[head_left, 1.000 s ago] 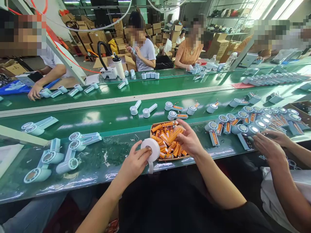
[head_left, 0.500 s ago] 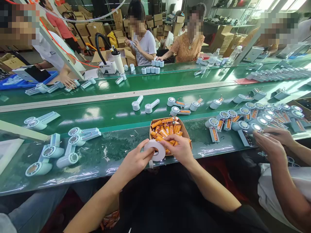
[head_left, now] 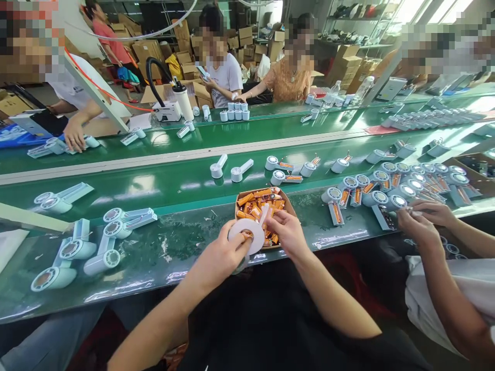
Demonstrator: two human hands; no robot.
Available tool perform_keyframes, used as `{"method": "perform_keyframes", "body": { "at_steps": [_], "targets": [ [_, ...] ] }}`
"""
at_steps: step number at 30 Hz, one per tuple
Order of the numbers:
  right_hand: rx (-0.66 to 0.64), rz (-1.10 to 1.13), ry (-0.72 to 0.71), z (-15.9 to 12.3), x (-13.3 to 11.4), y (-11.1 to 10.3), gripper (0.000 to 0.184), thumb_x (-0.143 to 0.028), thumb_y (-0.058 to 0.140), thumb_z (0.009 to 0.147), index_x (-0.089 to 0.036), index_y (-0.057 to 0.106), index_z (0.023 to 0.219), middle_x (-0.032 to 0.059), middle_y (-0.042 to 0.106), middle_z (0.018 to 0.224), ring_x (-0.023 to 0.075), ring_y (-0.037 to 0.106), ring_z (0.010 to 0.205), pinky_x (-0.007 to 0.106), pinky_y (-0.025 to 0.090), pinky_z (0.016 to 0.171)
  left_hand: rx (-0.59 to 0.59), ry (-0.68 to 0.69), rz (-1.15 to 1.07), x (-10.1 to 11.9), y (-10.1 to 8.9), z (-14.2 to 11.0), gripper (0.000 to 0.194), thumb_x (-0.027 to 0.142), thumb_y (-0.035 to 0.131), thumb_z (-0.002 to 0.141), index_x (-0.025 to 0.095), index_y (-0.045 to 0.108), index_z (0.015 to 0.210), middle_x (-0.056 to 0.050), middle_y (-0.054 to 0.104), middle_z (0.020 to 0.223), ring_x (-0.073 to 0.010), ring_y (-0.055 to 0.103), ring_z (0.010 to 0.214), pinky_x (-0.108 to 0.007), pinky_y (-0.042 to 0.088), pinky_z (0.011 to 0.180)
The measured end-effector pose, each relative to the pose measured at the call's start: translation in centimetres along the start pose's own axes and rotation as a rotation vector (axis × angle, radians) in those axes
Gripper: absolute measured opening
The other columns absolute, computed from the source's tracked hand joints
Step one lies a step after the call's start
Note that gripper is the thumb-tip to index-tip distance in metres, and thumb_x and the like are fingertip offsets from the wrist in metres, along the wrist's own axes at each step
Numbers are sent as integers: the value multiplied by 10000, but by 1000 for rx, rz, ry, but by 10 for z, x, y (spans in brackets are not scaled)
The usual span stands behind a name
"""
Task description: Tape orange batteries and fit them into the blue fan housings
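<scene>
My left hand (head_left: 216, 257) grips a white roll of tape (head_left: 246, 234) just above the near edge of the green bench. My right hand (head_left: 288, 233) pinches the free end of the tape (head_left: 265, 213), drawn up from the roll. Both hands hover over the front of a small cardboard box (head_left: 291, 207) filled with orange battery cells (head_left: 258, 202). What else the right fingers hold, if anything, is hidden.
Several pale blue fan housings (head_left: 96, 239) lie on the bench at my left. More housings with orange cells (head_left: 390, 188) crowd the right, where a neighbour's hands (head_left: 419, 221) work. A green conveyor (head_left: 174, 180) carries housings; several people sit across it.
My right hand left the battery box and came to the roll, then pulled a strip of tape upward. The left hand kept the roll, tilting it slightly.
</scene>
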State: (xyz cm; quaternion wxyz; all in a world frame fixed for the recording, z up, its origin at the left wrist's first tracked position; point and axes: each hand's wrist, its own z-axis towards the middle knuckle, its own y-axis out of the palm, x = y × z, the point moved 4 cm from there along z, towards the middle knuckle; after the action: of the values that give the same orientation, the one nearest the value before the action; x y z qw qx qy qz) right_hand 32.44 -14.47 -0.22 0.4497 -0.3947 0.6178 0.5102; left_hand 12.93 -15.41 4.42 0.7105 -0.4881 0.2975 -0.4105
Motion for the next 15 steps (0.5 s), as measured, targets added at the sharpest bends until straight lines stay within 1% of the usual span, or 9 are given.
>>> {"method": "perform_keyframes", "body": {
  "at_steps": [2, 3, 5, 7, 9, 11, 12, 13, 15],
  "targets": [
    [151, 94, -30, 1, 8, -11, 535, -604, 900, 697, -205, 770, 1030, 98, 829, 976, 289, 802, 925, 429, 674, 843, 49, -23, -23, 17, 11, -4, 403, 109, 591, 988, 215, 659, 1370, -135, 690, 1220, -372, 526, 1434, -519, 614, 1080],
    [213, 124, -68, 5, 5, -23, 521, -579, 921, 683, -204, 767, 1010, 96, 826, 969, 281, 801, 916, 414, 677, 830, 64, -4, -47, 26, 16, -6, 395, 114, 586, 991, 210, 666, 1365, -133, 687, 1217, -373, 529, 1431, -534, 594, 1107],
    [343, 180, -220, 20, -16, -55, 478, -514, 957, 664, -208, 752, 968, 75, 817, 959, 240, 794, 903, 353, 674, 816, 55, 74, -127, 41, 25, -6, 405, 103, 595, 977, 207, 678, 1359, -126, 692, 1223, -372, 519, 1443, -525, 574, 1129],
    [472, 262, -422, 36, -45, -89, 424, -488, 933, 720, -221, 729, 978, 44, 805, 1008, 174, 778, 951, 268, 647, 842, -7, 121, -226, 41, 34, 2, 463, 85, 637, 941, 223, 673, 1381, -116, 711, 1249, -368, 482, 1478, -526, 544, 1155],
    [492, 301, -504, 48, -66, -107, 410, -455, 920, 753, -229, 716, 1028, 28, 799, 1054, 133, 767, 956, 220, 630, 834, -109, 111, -354, 21, 45, 23, 509, 140, 740, 894, 259, 681, 1386, -94, 737, 1271, -367, 443, 1508, -559, 475, 1207],
    [396, 286, -440, 53, -70, -104, 503, -402, 956, 707, -247, 709, 1117, 19, 807, 1030, 143, 777, 914, 226, 641, 782, -205, 48, -517, -13, 59, 56, 467, 285, 851, 837, 285, 746, 1293, -70, 770, 1238, -364, 477, 1481, -566, 412, 1242],
    [332, 273, -379, 52, -66, -96, 570, -381, 977, 672, -260, 704, 1158, 13, 813, 993, 158, 784, 883, 238, 647, 745, -227, -41, -585, -34, 67, 77, 384, 356, 853, 841, 282, 785, 1212, -62, 785, 1204, -347, 533, 1434, -525, 427, 1230],
    [273, 265, -317, 51, -61, -86, 626, -369, 991, 645, -275, 699, 1190, 6, 816, 953, 173, 789, 853, 246, 648, 708, -218, -188, -616, -58, 75, 98, 294, 399, 801, 893, 266, 803, 1155, -62, 790, 1192, -314, 593, 1371, -466, 455, 1204],
    [198, 265, -224, 46, -49, -69, 667, -378, 1000, 625, -293, 697, 1213, -9, 814, 880, 179, 788, 787, 242, 634, 653, -146, -494, -569, -106, 89, 137, 295, 412, 618, 1023, 233, 785, 1187, -80, 756, 1296, -268, 619, 1334, -403, 454, 1187]
  ]
}}
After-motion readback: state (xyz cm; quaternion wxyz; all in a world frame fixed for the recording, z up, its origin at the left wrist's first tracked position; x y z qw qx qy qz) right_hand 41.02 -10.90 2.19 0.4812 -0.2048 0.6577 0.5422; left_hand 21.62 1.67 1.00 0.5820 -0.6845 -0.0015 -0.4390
